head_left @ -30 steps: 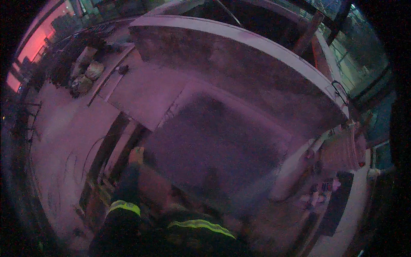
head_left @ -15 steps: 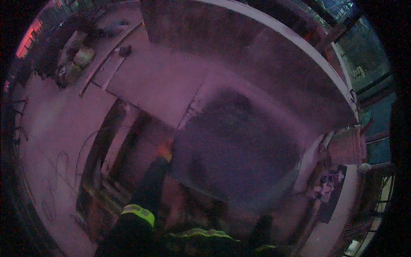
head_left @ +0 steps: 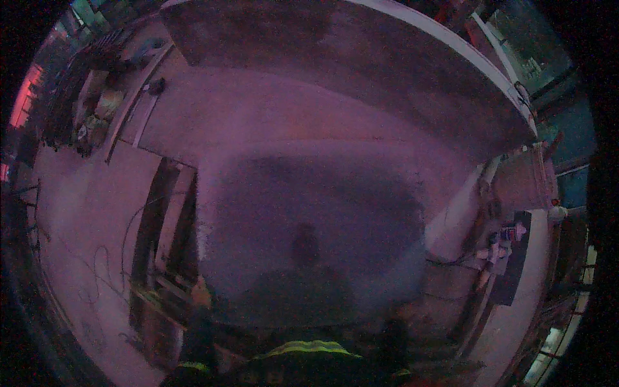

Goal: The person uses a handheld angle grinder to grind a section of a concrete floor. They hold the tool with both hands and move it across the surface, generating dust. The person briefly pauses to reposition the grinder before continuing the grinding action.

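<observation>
A large dark rectangular panel (head_left: 316, 187) fills the middle of the dim view, its near edge close to my body. On its surface is a dark head-and-shoulders shape, a shadow or reflection. At the panel's lower left edge, my left hand (head_left: 202, 293) looks closed on the rim, though its fingers are blurred. The left sleeve has a bright yellow-green band. My right arm (head_left: 394, 332) reaches to the near right corner of the panel; darkness hides its hand and fingers.
Long dark boards or frames (head_left: 151, 238) lie left of the panel, with a thin loose cable (head_left: 100, 264) on the floor. A big upright board (head_left: 361, 58) with a pale rim curves across the back. On the right, small items lie on a dark strip (head_left: 516, 258).
The panel now lies squarer to me and further left in view. My left hand has come lower and nearer my body. The whole view has turned.
</observation>
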A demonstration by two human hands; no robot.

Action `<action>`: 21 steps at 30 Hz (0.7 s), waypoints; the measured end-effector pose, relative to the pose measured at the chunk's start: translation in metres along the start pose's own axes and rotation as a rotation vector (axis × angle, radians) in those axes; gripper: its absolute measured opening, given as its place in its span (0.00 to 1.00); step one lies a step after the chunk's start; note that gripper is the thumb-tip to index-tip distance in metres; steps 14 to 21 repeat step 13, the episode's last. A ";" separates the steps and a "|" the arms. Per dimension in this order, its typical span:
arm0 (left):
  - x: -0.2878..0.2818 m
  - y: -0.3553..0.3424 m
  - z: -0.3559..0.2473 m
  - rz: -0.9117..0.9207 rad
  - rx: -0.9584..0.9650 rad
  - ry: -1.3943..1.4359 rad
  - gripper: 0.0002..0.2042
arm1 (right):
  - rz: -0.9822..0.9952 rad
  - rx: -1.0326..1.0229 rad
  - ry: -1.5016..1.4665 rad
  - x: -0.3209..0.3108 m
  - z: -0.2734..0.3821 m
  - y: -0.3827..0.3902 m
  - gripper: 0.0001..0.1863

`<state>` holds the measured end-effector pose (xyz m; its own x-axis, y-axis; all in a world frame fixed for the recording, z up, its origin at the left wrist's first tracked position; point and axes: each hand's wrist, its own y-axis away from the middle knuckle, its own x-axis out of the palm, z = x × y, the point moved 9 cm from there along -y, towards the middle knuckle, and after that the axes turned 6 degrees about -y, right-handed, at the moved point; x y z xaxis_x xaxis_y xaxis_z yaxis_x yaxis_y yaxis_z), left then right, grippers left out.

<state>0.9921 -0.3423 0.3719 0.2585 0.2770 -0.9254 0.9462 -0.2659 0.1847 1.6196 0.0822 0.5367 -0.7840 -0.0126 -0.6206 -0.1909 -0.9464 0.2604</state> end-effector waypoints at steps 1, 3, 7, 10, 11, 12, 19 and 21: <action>-0.007 0.013 0.031 -0.038 -0.056 -0.037 0.18 | 0.032 0.008 0.011 0.019 -0.006 -0.002 0.39; -0.027 -0.008 0.070 -0.121 -0.093 -0.099 0.17 | 0.023 0.015 0.008 0.056 0.004 0.007 0.39; -0.097 -0.012 0.207 -0.410 -0.114 -0.579 0.16 | 0.004 0.073 0.035 0.143 0.013 0.073 0.39; -0.082 0.018 0.259 -0.353 -0.305 -0.965 0.21 | -0.054 0.076 0.045 0.173 0.025 0.069 0.39; -0.078 0.016 0.271 -0.207 -0.285 -0.844 0.27 | -0.073 0.071 0.052 0.182 0.030 0.069 0.39; -0.076 0.015 0.271 -0.065 -0.263 -0.716 0.33 | -0.094 0.066 0.058 0.186 0.034 0.067 0.39; -0.101 0.004 0.287 -0.076 -0.273 -0.725 0.33 | -0.092 0.071 0.053 0.199 0.039 0.071 0.39; -0.101 0.004 0.287 -0.076 -0.273 -0.725 0.33 | -0.092 0.071 0.053 0.199 0.039 0.071 0.39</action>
